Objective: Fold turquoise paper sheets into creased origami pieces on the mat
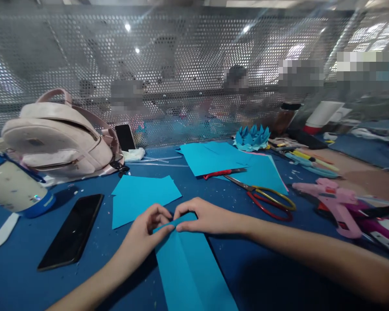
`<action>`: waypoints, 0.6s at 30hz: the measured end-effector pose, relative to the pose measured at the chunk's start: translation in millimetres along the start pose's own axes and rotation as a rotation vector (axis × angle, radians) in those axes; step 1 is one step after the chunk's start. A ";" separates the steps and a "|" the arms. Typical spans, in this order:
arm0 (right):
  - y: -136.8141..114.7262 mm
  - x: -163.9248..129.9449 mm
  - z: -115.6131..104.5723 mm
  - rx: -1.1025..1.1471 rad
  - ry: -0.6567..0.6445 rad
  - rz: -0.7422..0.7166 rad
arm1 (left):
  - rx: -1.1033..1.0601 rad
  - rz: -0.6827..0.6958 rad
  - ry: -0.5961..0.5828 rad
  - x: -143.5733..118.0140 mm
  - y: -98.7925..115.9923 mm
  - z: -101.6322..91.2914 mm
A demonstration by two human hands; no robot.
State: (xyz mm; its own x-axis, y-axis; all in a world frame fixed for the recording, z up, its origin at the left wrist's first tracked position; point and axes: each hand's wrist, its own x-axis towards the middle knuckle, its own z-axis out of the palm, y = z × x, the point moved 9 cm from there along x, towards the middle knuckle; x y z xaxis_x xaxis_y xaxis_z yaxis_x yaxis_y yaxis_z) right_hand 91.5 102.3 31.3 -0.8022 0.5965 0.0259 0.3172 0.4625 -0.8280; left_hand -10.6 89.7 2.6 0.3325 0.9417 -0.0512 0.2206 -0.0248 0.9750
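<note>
Both grips, left hand (148,228) and right hand (205,217), pinch the long folded teal paper strip's (188,263) far end; a centre crease shows, corners apparently not yet folded.

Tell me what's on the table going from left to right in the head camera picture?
Bottle → black phone → left hand → right hand → scissors → pink glue gun.

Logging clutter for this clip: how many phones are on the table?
2. One phone lies flat left of the left hand; another phone leans upright beside the pink backpack. Others may be hidden.
</note>
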 end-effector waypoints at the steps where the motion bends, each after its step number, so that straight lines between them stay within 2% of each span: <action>1: 3.1 0.6 1.6 0.029 0.000 -0.001 | 0.027 0.017 0.011 0.7 0.5 -1.9; 4: 12.0 2.9 5.8 0.085 0.009 -0.003 | 0.070 0.022 0.025 0.3 -4.3 -2.6; 9: 21.4 4.8 12.2 0.078 0.023 0.006 | 0.006 -0.041 0.003 1.9 -19.1 0.5; 13: 28.2 4.5 15.2 0.052 0.050 0.037 | -0.021 -0.031 0.009 4.4 -19.9 -1.3; 18: 30.5 3.5 14.8 0.105 0.111 0.001 | -0.033 -0.032 0.033 5.7 -17.6 -3.7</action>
State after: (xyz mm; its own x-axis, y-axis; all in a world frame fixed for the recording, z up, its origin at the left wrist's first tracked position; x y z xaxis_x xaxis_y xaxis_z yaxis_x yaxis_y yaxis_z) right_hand 90.8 108.8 -2.2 -0.7392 0.6684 0.0825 0.2580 0.3942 -0.8821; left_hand -16.0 96.7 -14.1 0.2953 0.9524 -0.0761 0.1997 0.0164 0.9797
